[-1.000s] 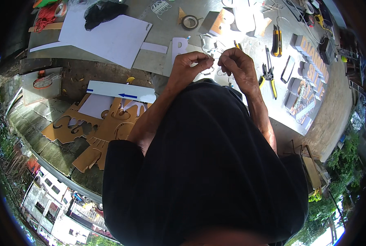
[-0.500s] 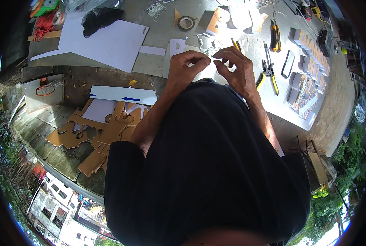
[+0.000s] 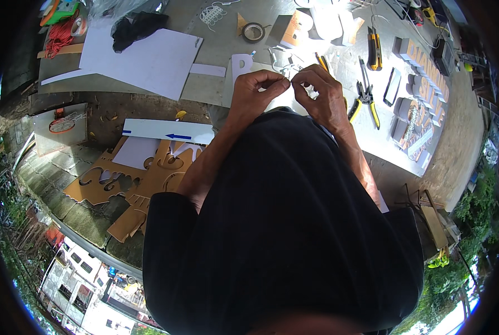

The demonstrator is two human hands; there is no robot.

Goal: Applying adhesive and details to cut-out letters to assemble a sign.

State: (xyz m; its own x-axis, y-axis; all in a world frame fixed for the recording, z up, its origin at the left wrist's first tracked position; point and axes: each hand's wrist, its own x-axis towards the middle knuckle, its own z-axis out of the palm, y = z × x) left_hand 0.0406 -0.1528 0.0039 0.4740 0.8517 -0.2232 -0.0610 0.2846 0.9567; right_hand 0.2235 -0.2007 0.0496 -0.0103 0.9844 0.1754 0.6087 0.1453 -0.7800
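Note:
Over the metal-topped table, my left hand (image 3: 256,96) pinches thumb against forefinger. Facing it, my right hand (image 3: 323,95) has its thumb and forefinger brought together, the tips almost meeting the left ones. Whatever lies between the fingertips is too small to make out. Thin white wires (image 3: 283,66) lie in bright glare just beyond the fingers. A white letter-shaped cutout (image 3: 240,63) is beside my left hand. Past the right hand is a yellow-and-black tool (image 3: 321,60), partly covered by that hand. Yellow-handled pliers (image 3: 364,99) rest further right.
A utility knife (image 3: 375,51) and several raised letter shapes (image 3: 425,70) occupy the table's right side. Dark tape (image 3: 253,32) and letter blocks (image 3: 297,29) stand at the back. A white sheet (image 3: 149,58) covers the left. Cut brown boards (image 3: 149,173) lie below, left of the table.
My right thumb and forefinger, apart before, have closed together. The fingertips of both hands are now nearer each other. The things on the table have not moved.

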